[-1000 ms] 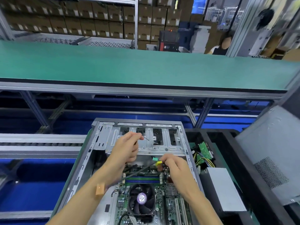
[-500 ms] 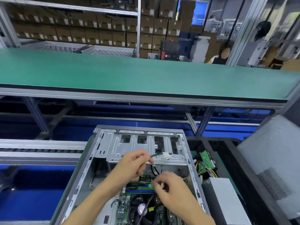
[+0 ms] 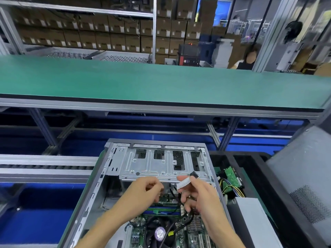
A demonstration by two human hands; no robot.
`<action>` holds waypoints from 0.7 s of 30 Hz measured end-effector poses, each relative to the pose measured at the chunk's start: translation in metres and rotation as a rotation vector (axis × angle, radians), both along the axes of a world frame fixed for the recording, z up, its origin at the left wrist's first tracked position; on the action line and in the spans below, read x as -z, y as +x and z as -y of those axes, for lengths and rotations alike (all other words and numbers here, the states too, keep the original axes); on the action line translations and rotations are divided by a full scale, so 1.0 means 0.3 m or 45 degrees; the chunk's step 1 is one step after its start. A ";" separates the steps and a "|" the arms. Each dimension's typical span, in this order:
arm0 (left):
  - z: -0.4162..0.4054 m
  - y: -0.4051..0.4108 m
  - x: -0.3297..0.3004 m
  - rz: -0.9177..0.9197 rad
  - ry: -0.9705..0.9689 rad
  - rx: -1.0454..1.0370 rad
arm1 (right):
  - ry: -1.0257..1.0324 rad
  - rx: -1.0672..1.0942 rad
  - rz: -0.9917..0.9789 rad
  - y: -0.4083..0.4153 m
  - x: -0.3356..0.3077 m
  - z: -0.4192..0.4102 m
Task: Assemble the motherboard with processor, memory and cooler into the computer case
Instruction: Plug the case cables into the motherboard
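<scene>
My right hand (image 3: 200,196) pinches a flat grey cable (image 3: 183,183) between thumb and curled fingers, its black plug (image 3: 193,174) up against the drive cage (image 3: 161,163). My left hand (image 3: 143,192) curls loosely just beside it; I cannot tell whether it holds anything. Below both, the motherboard (image 3: 195,235) lies inside the case (image 3: 100,192), cooler (image 3: 159,233) and memory (image 3: 161,211) fitted.

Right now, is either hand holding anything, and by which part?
The right hand pinches a flat grey cable just below its black connector. Whether the left hand holds anything cannot be told.
</scene>
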State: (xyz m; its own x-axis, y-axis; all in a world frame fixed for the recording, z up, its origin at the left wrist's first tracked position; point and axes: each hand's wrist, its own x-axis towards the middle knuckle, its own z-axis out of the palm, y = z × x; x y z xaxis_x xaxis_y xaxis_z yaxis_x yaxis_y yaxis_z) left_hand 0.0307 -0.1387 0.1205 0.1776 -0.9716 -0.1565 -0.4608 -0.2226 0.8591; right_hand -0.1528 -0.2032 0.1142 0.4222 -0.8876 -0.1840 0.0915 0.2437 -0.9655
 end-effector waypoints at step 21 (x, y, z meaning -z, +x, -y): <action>0.014 0.029 0.012 -0.582 -0.074 0.044 | -0.604 -0.629 -1.584 0.015 0.102 -0.007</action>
State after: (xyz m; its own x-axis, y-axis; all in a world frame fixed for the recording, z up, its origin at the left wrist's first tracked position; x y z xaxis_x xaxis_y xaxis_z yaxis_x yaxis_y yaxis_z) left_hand 0.0394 -0.1429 0.1170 0.0699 -0.9852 -0.1565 -0.0377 -0.1594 0.9865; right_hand -0.1484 -0.2012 0.0834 0.4881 -0.7806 -0.3905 -0.8630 -0.3647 -0.3497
